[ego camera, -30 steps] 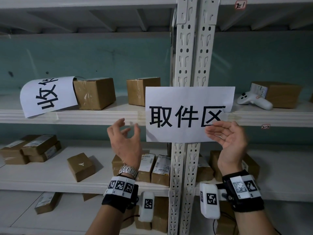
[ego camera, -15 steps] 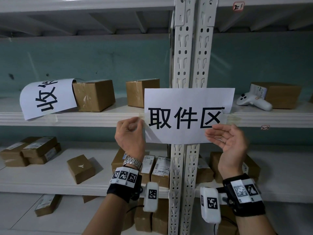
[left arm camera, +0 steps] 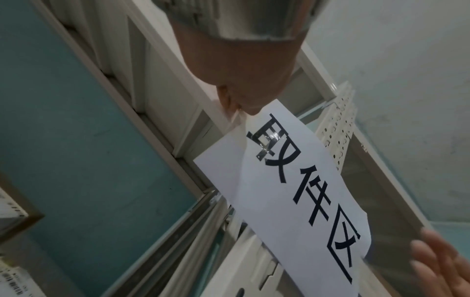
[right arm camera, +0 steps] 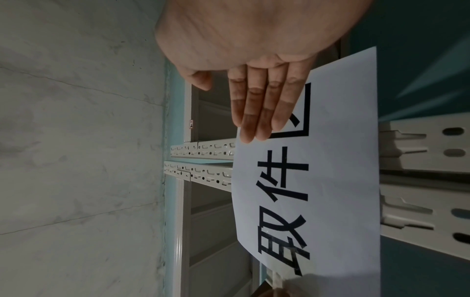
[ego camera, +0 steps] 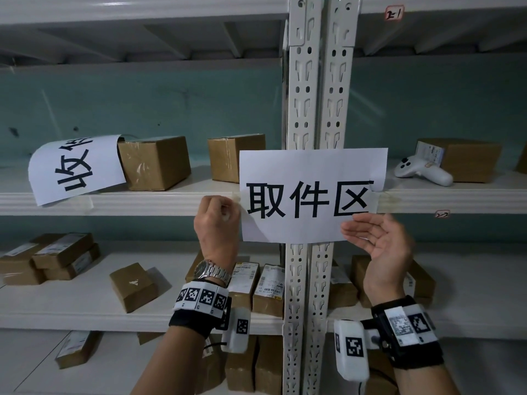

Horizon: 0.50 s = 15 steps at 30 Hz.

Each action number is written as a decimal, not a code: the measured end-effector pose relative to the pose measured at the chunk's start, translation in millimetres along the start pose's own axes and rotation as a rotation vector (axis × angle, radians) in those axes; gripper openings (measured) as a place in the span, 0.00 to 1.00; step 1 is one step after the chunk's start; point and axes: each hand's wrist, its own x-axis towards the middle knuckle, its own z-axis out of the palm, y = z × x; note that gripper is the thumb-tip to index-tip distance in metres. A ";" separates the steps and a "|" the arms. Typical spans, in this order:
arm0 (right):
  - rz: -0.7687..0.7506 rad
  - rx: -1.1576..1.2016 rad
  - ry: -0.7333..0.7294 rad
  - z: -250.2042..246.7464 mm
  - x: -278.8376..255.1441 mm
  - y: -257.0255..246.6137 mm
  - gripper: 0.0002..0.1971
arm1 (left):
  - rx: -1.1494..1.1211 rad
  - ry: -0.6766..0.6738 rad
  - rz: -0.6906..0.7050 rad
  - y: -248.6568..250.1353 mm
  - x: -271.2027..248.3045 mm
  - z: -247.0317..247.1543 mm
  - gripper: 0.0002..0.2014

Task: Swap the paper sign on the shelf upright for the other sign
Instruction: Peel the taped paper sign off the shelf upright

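Fingers (ego camera: 219, 208) of the left hand (ego camera: 217, 223) are curled at the left edge of the paper sign (ego camera: 312, 195), pinching it there, though the exact contact is partly hidden. Fingers (right arm camera: 262, 108) of the right hand (ego camera: 376, 240) lie straight and together, flat against the sign's lower right corner. The sign hangs across the white slotted upright (ego camera: 316, 95), level with the shelf (ego camera: 142, 201) edge. The other sign (ego camera: 75, 168) lies curled on that shelf, leaning on a cardboard box (ego camera: 155, 162). A second box (ego camera: 233, 156) stands nearby. The lower shelf (ego camera: 71, 312) carries several labelled parcels (ego camera: 50, 258). A white controller (ego camera: 422, 172) rests right of the upright.
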 end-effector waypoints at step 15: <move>0.006 -0.005 -0.016 11.1 -4.4 -0.3 0.23 | -0.248 0.019 -0.285 14.6 -0.8 -8.4 0.05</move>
